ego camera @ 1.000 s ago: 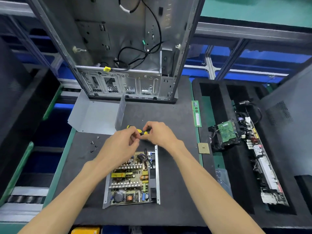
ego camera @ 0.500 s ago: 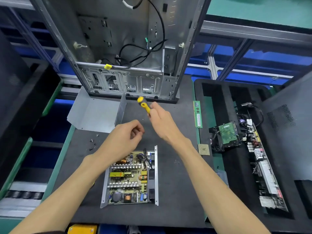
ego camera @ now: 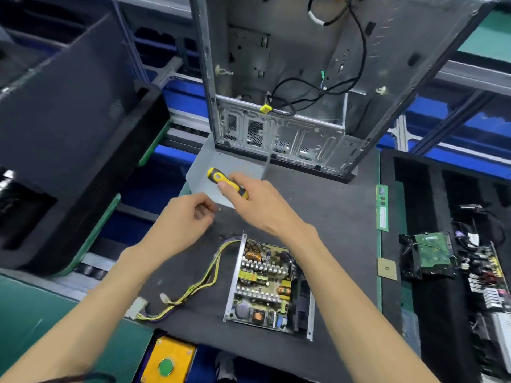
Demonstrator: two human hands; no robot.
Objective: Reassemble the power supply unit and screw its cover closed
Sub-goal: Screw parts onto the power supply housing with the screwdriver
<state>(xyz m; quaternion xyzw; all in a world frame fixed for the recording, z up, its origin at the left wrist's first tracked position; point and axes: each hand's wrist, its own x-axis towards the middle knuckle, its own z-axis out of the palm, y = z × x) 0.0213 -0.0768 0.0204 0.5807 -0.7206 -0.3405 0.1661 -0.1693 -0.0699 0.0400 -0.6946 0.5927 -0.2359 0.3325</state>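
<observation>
On black mat [ego camera: 331,205], mid-front: open power supply [ego camera: 266,288], no cover on, circuit board w/ coils and heat sinks facing up, metal side walls standing left and right. Yellow-and-black wire bundle [ego camera: 199,283] trailing off its back-left corner toward mat's front-left edge, ending in white plugs [ego camera: 138,308] right at that edge.

Grey metal cover [ego camera: 210,178] at mat's back-left corner, bent sheet w/ one flap upright, partly overhanging left edge, just in front of computer case [ego camera: 304,78]. Case upright along back edge, side off, black cables loose inside, yellow clip on one.

Right hand [ego camera: 262,205] above back-left area of mat, fingers wrapped round yellow-and-black screwdriver [ego camera: 225,185]; handle end pointing up-left over cover, tip hidden under hand. Left hand [ego camera: 185,219] just beside it, near left edge, fingertips drawn together in a pinch; can't tell whether anything small sits between them. Hands close but not touching, both well back from power supply.

Green memory stick [ego camera: 382,208] along mat's right edge. Small square chip [ego camera: 386,268] nearer front on same edge. Beyond right edge, black foam tray [ego camera: 431,189] w/ hard drive [ego camera: 431,255] and long circuit board [ego camera: 489,288]. Yellow box w/ green button [ego camera: 166,366] below front edge.
</observation>
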